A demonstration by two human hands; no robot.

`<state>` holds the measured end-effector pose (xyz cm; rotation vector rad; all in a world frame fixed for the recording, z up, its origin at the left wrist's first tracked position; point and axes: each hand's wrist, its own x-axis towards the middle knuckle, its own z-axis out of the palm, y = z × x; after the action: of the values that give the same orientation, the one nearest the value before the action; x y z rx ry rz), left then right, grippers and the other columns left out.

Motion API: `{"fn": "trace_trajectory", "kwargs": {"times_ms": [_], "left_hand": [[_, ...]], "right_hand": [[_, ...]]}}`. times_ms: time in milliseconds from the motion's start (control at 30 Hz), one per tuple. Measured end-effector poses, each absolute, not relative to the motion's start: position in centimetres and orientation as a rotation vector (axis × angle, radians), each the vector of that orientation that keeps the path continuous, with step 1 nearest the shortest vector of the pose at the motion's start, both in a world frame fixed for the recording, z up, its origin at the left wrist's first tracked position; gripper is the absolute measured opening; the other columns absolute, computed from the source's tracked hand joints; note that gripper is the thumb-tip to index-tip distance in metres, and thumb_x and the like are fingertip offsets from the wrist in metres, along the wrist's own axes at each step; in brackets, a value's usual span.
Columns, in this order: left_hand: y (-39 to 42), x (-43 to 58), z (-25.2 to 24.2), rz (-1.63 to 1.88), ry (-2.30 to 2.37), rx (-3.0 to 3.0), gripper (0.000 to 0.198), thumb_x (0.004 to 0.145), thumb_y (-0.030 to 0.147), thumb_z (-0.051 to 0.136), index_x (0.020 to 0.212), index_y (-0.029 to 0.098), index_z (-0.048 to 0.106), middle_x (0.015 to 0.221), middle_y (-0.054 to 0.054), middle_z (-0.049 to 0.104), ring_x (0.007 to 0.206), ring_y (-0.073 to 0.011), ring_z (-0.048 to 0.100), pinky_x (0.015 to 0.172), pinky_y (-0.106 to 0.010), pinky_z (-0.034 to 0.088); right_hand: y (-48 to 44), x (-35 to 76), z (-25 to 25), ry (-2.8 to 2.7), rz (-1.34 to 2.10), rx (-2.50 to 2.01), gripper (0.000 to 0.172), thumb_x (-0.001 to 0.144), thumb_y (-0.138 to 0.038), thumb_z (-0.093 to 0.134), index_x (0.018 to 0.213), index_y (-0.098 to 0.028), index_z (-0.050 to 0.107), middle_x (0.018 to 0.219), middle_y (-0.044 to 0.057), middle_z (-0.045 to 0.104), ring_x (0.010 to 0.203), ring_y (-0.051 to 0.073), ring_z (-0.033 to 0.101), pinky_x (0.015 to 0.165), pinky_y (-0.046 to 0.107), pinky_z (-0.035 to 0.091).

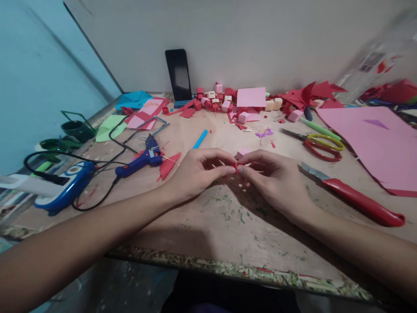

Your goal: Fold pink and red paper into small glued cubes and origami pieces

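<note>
Over the middle of the table, my left hand (200,174) and my right hand (275,178) meet at the fingertips. Both pinch one small red piece of paper (236,167) between thumb and forefinger. Its exact shape is mostly hidden by the fingers. Just behind the hands lies a small pink piece (243,152), partly covered. A blue stick (200,139) rests on the table beyond my left hand. To the right of my right hand lie a red-handled knife (361,200) and scissors (322,145) with yellow and red handles.
A blue glue gun (140,161) with a black cord lies left, beside a blue-and-white power strip (67,184). A phone (179,74) leans on the back wall. Small paper cubes (213,101) line the back. Pink paper sheets (374,139) cover the right side.
</note>
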<state>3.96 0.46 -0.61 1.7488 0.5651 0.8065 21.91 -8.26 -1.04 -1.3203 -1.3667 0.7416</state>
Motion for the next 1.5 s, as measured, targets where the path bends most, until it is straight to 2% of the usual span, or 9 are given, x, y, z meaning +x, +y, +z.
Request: {"fn": "trace_trajectory", "kwargs": {"times_ms": [200, 367, 833, 1067, 1233, 1367, 1500], "left_hand": [[0.7, 3.9, -0.4, 0.736, 0.571, 1.636, 0.002, 0.083, 0.018, 0.080, 0.084, 0.017, 0.080, 0.083, -0.001, 0.076, 0.076, -0.0118, 0.068, 0.071, -0.022, 0.055], [0.8, 3.9, -0.4, 0.708, 0.553, 1.452, 0.008, 0.082, 0.021, 0.081, 0.083, 0.015, 0.075, 0.072, 0.001, 0.071, 0.065, -0.0098, 0.065, 0.063, -0.021, 0.053], [0.5, 3.8, -0.1, 0.752, 0.619, 1.766, 0.010, 0.080, 0.026, 0.083, 0.084, 0.017, 0.080, 0.087, -0.005, 0.079, 0.080, -0.0162, 0.071, 0.071, -0.024, 0.056], [0.6, 3.9, 0.2, 0.783, 0.646, 1.513, 0.012, 0.076, 0.023, 0.083, 0.077, 0.014, 0.076, 0.068, -0.002, 0.071, 0.061, -0.0117, 0.064, 0.058, -0.022, 0.052], [0.4, 4.0, 0.1, 0.824, 0.640, 1.434, 0.016, 0.074, 0.024, 0.086, 0.078, 0.014, 0.074, 0.068, 0.000, 0.071, 0.059, -0.0108, 0.064, 0.058, -0.021, 0.053], [0.1, 4.1, 0.0, 0.902, 0.646, 1.447, 0.014, 0.077, 0.024, 0.084, 0.079, 0.014, 0.075, 0.072, -0.001, 0.074, 0.063, -0.0114, 0.067, 0.062, -0.022, 0.056], [-0.2, 4.2, 0.0, 1.006, 0.707, 1.511, 0.012, 0.077, 0.023, 0.084, 0.077, 0.015, 0.076, 0.074, -0.002, 0.076, 0.066, -0.0134, 0.070, 0.064, -0.023, 0.058]], "right_hand": [[-8.3, 21.8, -1.0, -1.386, 0.671, -1.328, 0.012, 0.088, -0.030, 0.075, 0.087, -0.018, 0.074, 0.079, 0.002, 0.075, 0.061, 0.013, 0.067, 0.052, 0.023, 0.053], [-8.6, 21.5, -0.4, -1.447, 0.626, -1.304, 0.007, 0.089, -0.024, 0.072, 0.088, -0.019, 0.077, 0.083, 0.003, 0.078, 0.066, 0.014, 0.071, 0.058, 0.023, 0.056], [-8.8, 21.3, -0.2, -1.583, 0.525, -1.388, 0.015, 0.092, -0.025, 0.066, 0.082, -0.019, 0.076, 0.077, 0.004, 0.078, 0.062, 0.016, 0.068, 0.055, 0.024, 0.053], [-8.9, 21.5, -0.2, -1.527, 0.515, -1.319, 0.009, 0.090, -0.024, 0.070, 0.084, -0.021, 0.076, 0.083, 0.003, 0.079, 0.068, 0.016, 0.071, 0.061, 0.026, 0.057], [-8.9, 21.5, -0.1, -1.503, 0.477, -1.323, 0.011, 0.090, -0.023, 0.071, 0.080, -0.022, 0.075, 0.078, 0.002, 0.077, 0.065, 0.016, 0.070, 0.059, 0.026, 0.057], [-9.1, 21.4, -0.1, -1.518, 0.487, -1.302, 0.006, 0.089, -0.025, 0.074, 0.088, -0.023, 0.079, 0.087, 0.004, 0.080, 0.070, 0.018, 0.074, 0.059, 0.028, 0.060], [-9.1, 21.4, -0.2, -1.554, 0.492, -1.290, 0.014, 0.090, -0.023, 0.071, 0.100, -0.025, 0.081, 0.094, 0.004, 0.082, 0.072, 0.019, 0.076, 0.060, 0.028, 0.062]]}}
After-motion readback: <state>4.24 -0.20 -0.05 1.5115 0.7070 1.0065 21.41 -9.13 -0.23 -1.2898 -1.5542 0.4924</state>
